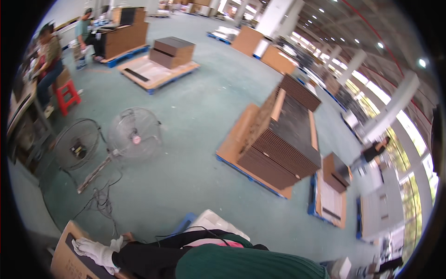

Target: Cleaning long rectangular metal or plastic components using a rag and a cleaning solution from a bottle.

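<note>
At the lower left my left hand [93, 251], in a white knitted glove, lies on a dark strip along a brown cardboard box [65, 262]. Its fingers stretch toward the box's left side and do not wrap round anything I can see. Just behind it shows a small piece of white glove [117, 243], which seems to be my right hand; its fingers are hidden. A black sleeve [144, 260] leads to the left hand. Green ribbed clothing [251, 262] covers the lower middle and hides part of the arms.
Two round floor fans [134, 132] stand to the left, with a tangled cable [102, 202] on the floor. A large stack of dark panels [283, 139] sits on a pallet at right. Behind me is a white block-shaped thing [220, 223]. Other people work at the far left, near a red stool [68, 96].
</note>
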Demonstrator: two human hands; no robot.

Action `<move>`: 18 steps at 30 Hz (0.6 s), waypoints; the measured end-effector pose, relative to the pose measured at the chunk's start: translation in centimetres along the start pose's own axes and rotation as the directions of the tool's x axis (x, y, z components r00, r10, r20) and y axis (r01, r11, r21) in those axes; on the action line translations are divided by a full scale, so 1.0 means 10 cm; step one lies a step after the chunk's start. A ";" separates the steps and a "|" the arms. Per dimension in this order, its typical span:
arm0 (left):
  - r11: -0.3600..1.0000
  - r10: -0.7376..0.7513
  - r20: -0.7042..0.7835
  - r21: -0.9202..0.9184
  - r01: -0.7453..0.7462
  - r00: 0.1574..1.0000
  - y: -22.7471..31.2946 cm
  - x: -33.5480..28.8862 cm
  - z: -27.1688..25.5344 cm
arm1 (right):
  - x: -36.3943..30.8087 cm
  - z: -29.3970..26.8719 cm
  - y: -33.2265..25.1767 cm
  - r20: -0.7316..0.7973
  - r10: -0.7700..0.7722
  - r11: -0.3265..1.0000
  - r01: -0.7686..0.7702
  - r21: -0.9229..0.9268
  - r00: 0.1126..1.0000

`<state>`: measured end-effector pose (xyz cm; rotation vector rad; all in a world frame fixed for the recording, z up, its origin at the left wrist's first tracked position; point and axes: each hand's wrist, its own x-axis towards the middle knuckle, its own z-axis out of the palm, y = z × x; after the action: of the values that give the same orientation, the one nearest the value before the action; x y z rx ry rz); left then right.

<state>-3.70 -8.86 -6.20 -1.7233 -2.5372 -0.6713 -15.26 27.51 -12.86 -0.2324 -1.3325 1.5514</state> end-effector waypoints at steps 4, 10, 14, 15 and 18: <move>0.941 0.307 0.160 -0.198 -0.274 0.938 0.13 0.34 0.17 | -0.76 -1.00 0.11 -0.501 0.244 0.702 0.206 0.682 0.830; 0.914 0.382 0.109 -0.196 -0.357 0.918 0.19 0.52 0.06 | -0.92 -1.22 -0.93 0.215 0.778 0.411 -0.737 0.536 0.590; 0.898 0.410 0.092 -0.211 -0.385 0.907 0.46 0.45 0.12 | -1.04 -1.36 -1.45 0.190 0.766 0.517 -0.763 0.387 0.615; 0.909 0.391 0.083 -0.192 -0.371 0.916 0.47 0.43 0.11 | -0.98 -1.30 -1.60 0.195 0.742 0.562 -0.754 0.340 0.642; 0.967 0.246 0.038 -0.073 -0.243 0.969 0.45 0.31 -0.06 | -0.66 -0.89 -2.01 0.273 0.647 0.696 -0.698 0.168 0.712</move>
<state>-1.03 -4.93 -3.40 -2.0519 -2.2970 -0.7154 5.13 24.98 -2.66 -0.4551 -1.2282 2.4192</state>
